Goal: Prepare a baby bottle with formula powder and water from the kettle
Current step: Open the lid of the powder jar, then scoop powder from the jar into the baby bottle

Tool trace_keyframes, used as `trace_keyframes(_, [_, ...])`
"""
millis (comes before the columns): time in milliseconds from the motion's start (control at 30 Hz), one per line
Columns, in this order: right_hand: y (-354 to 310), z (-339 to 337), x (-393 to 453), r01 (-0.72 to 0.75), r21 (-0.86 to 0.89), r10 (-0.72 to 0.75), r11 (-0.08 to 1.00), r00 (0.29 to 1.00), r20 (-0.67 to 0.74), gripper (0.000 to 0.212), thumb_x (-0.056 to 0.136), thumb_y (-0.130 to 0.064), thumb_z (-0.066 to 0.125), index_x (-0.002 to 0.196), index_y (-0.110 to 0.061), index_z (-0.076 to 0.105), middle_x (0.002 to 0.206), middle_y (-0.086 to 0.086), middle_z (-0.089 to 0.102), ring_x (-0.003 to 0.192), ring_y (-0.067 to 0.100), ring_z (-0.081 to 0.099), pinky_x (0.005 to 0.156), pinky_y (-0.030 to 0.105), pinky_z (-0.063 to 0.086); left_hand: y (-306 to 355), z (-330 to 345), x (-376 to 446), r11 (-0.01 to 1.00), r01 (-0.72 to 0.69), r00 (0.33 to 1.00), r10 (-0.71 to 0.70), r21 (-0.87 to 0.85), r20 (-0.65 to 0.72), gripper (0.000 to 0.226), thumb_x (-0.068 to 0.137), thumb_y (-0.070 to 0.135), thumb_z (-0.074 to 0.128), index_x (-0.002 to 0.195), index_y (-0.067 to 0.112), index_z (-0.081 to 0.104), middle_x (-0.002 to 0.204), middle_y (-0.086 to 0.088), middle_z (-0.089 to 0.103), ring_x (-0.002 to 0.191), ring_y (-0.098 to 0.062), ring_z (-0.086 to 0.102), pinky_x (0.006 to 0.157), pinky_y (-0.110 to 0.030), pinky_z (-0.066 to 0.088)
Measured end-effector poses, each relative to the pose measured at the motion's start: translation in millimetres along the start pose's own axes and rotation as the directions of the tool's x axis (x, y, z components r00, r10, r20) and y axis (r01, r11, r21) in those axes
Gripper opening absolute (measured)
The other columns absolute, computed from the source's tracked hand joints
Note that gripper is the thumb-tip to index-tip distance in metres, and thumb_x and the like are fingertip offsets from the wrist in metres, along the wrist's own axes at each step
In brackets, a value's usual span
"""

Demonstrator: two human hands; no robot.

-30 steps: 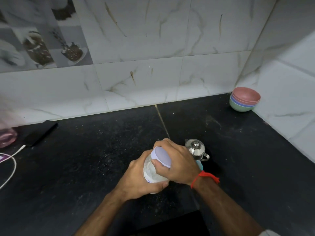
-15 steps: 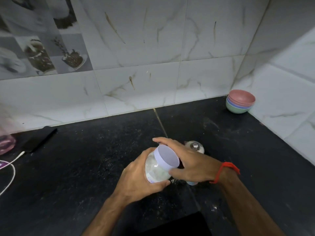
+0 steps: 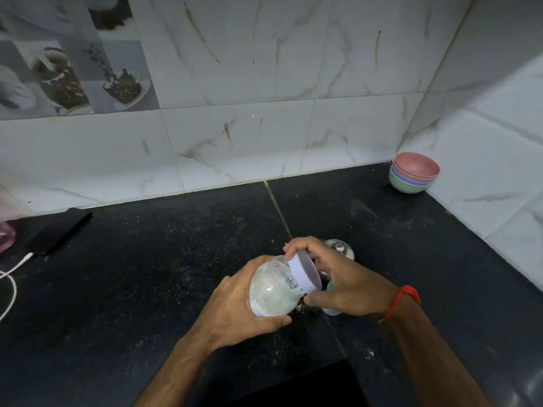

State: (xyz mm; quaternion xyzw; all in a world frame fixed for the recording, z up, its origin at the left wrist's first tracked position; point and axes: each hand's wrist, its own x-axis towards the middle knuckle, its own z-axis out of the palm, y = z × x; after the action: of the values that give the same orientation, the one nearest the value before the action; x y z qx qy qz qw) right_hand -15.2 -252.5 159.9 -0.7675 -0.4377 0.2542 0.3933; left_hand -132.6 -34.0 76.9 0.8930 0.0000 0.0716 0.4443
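Both hands are on the jar right now. Left hand [image 3: 235, 312] is wrapped around the body of the clear jar [image 3: 271, 292], fingers curled under it and thumb along the near side, holding it up off the worktop and tipped toward the right. Inside it looks white and powdery, with some of it clinging to the walls. Right hand [image 3: 346, 284] has the pale lilac lid [image 3: 305, 273] pinched between the fingers on the far side and the thumb on the near side. The lid sits at the jar's mouth, tilted, and honestly I can't tell if it's fully off or just loose on the neck.

All of this is happening over the near middle of the black worktop [image 3: 147, 289], close to the front edge. Just behind the right hand there's a small steel kettle [image 3: 339, 249], mostly hidden, only its shiny top and knob poking out. A bit of something light blue [image 3: 330, 309] shows under the right palm, too covered to say what it is.

Far right corner of the worktop, against the tiled wall: stack of bowls [image 3: 414, 176], pink on top, blue, then green. Over at the left edge a dark phone [image 3: 60, 232] lies flat with a white cable [image 3: 11, 283] plugged in. There's a red thread [image 3: 401, 304] round the right wrist.
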Motion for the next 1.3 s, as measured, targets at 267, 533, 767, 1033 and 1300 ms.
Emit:
trace_keyframes(267, [15.0,22.7,9.3,-0.033,0.209,0.097,0.977,0.948,-0.305,0.074,0.08,-0.037,0.084,0.138,-0.042,0.038,0.134,-0.005,0.061,0.123,0.011,0.062,0.102,0.023,0.05,-26.6,-1.7,-3.9,0.993,0.087,0.979,-0.1,-0.081,-0.178,0.103,0.054,0.068,0.09,0.14,0.068,0.033,0.135,0.044,0.041,0.133,0.01,0.031,0.108,-0.034,0.029])
trace_keyframes(533, [56.9,92.6,21.9,-0.147,0.269,0.263,0.952,0.844,-0.468,0.047,0.069,-0.052,0.085,0.102,-0.042,0.054,0.13,-0.012,0.059,0.123,0.014,0.06,0.099,0.041,0.056,-58.3,-3.1,1.5,0.955,0.192,0.917,-0.257,-0.226,-0.306,0.102,0.052,0.061,0.093,0.135,0.061,0.034,0.14,0.024,0.052,0.134,-0.019,0.052,0.111,-0.056,0.048])
trace_keyframes(767, [113.5,162.0,32.4,-0.398,-0.172,0.328,0.901,0.884,-0.333,0.042,0.08,-0.056,0.076,0.095,-0.024,0.055,0.155,-0.014,0.046,0.143,0.009,0.041,0.102,0.024,0.038,-91.9,9.6,6.2,0.935,0.25,0.911,-0.315,-0.253,-0.265,0.099,0.055,0.052,0.097,0.126,0.069,0.03,0.127,0.04,0.055,0.12,0.015,0.054,0.094,-0.022,0.048])
trace_keyframes(1033, [114.6,171.0,42.2,-0.367,-0.237,0.269,0.9,0.893,-0.362,0.043,0.084,-0.055,0.066,0.11,-0.021,0.059,0.156,-0.002,0.04,0.154,0.02,0.021,0.123,0.036,0.024,-105.7,15.4,12.7,0.93,0.284,0.914,-0.336,-0.235,-0.227,0.099,0.053,0.061,0.093,0.126,0.071,0.028,0.133,0.032,0.054,0.124,0.005,0.056,0.094,-0.021,0.046])
trace_keyframes(1300, [108.3,115.2,81.8,-0.561,-0.178,0.334,0.809,0.687,-0.646,0.063,0.093,-0.033,0.072,0.147,-0.018,0.044,0.154,0.009,0.037,0.142,0.03,0.036,0.116,0.04,0.038,-118.0,16.4,24.6,0.921,0.3,0.907,-0.356,-0.25,-0.224,0.106,0.058,0.058,0.093,0.141,0.05,0.028,0.14,0.017,0.054,0.131,-0.017,0.056,0.111,-0.047,0.05])
